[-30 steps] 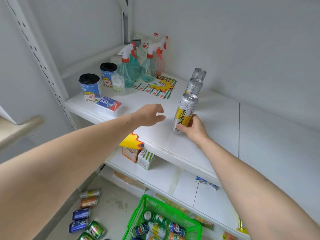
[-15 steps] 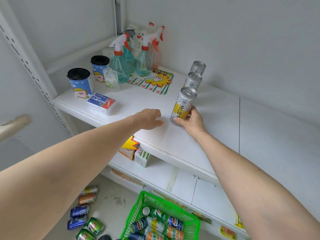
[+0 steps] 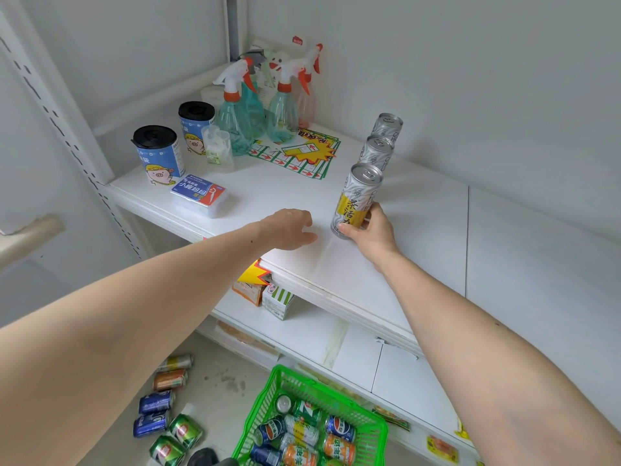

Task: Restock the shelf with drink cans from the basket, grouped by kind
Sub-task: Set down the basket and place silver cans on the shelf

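The right hand [image 3: 369,235] grips the lower part of a tall slim silver drink can with a yellow label [image 3: 356,200], thumb and fingers curled round it, the can upright on the white upper shelf board [image 3: 420,230]. Directly behind it stand two more slim silver cans of the same kind, the middle one [image 3: 376,153] and the rear one [image 3: 387,126], the three forming a row running toward the back wall. The left hand [image 3: 289,228] hovers over the shelf just beside the held can, fingers loosely curled and holding nothing. At the shelf's back corner are clear spray bottles with white and orange triggers [image 3: 258,109], two blue paper cups with black lids [image 3: 174,142], a flat blue and white box [image 3: 199,194] and a green, red and yellow printed sheet [image 3: 302,151]. Below, on the floor, a green plastic mesh basket [image 3: 376,432] holds mixed cans in blue, green and orange. To its left, loose cans [image 3: 164,415] lie on their sides on the floor, blue, green and orange among them.
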`<action>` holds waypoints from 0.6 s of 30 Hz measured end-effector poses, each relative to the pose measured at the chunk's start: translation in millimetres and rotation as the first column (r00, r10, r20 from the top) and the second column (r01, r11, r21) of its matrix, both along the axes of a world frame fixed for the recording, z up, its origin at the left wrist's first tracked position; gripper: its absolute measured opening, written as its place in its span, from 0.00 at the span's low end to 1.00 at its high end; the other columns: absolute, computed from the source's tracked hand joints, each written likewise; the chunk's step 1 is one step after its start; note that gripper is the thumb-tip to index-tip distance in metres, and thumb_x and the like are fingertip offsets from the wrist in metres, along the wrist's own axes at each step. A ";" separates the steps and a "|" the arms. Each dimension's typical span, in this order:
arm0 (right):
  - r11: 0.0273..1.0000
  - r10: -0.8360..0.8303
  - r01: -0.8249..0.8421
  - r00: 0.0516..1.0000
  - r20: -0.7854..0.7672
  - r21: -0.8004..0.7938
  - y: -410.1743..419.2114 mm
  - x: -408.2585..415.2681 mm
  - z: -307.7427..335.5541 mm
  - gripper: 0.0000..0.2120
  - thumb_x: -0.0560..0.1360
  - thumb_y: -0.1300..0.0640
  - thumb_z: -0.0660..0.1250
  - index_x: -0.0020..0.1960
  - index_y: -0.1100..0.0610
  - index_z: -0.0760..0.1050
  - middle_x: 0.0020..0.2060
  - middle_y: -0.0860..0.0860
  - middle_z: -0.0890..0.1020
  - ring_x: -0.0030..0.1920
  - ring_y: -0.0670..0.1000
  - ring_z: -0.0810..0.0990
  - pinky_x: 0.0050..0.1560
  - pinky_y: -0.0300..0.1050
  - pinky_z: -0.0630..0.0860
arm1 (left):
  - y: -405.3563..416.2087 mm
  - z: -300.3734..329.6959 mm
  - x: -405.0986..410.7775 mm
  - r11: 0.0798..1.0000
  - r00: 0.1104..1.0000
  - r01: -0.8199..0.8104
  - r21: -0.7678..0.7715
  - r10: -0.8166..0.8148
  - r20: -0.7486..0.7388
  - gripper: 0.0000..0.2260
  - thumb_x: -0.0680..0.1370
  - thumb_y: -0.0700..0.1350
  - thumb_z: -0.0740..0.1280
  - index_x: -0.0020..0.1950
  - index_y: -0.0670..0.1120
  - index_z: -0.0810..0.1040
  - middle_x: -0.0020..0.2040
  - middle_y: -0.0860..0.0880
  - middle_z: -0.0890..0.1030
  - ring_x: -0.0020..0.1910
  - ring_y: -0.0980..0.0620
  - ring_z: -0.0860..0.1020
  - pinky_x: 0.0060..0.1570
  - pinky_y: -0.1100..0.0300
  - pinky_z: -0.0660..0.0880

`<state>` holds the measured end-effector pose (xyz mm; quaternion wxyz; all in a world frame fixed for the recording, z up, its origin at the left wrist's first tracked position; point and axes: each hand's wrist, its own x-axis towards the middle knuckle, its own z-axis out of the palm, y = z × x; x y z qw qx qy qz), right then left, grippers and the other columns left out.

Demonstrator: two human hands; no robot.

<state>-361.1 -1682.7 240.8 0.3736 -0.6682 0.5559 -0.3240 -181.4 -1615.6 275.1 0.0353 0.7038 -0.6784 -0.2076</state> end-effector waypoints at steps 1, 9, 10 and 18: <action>1.000 0.001 -0.001 1.000 -0.004 0.002 0.4 0.1 0.6 0.24 0.67 0.58 0.78 0.59 0.54 0.72 0.53 0.51 0.82 0.52 0.52 0.82 0.58 0.50 0.78 | 1.2 -0.1 -0.5 1.000 1.000 -0.002 -0.001 0.002 -0.006 0.21 0.81 0.53 0.60 0.70 0.45 0.68 0.68 0.45 0.72 0.66 0.45 0.71 0.62 0.53 0.69; 0.999 -0.035 0.035 0.999 -0.030 0.022 15.4 -8.2 -1.0 0.32 0.65 0.56 0.80 0.65 0.55 0.70 0.57 0.52 0.81 0.56 0.51 0.80 0.57 0.43 0.75 | 16.8 3.1 -5.9 0.998 1.000 -0.007 -0.061 0.006 -0.018 0.20 0.81 0.53 0.60 0.70 0.45 0.69 0.67 0.45 0.72 0.65 0.45 0.71 0.61 0.55 0.68; 0.999 -0.051 0.052 0.997 -0.049 0.012 18.9 -10.3 -1.8 0.33 0.65 0.56 0.80 0.66 0.56 0.70 0.59 0.53 0.79 0.58 0.52 0.78 0.60 0.45 0.74 | 19.6 3.6 -6.7 0.997 1.000 -0.008 -0.076 0.006 -0.023 0.20 0.81 0.53 0.60 0.69 0.45 0.69 0.67 0.44 0.73 0.65 0.45 0.71 0.61 0.55 0.68; 0.959 -0.235 0.233 0.972 0.005 -0.160 74.2 -28.2 4.9 0.27 0.69 0.57 0.77 0.64 0.58 0.72 0.60 0.54 0.75 0.56 0.51 0.79 0.62 0.49 0.74 | 54.0 6.5 -20.6 0.975 0.997 -0.026 -0.223 0.010 -0.072 0.17 0.80 0.52 0.61 0.67 0.47 0.71 0.65 0.46 0.74 0.64 0.45 0.72 0.61 0.48 0.72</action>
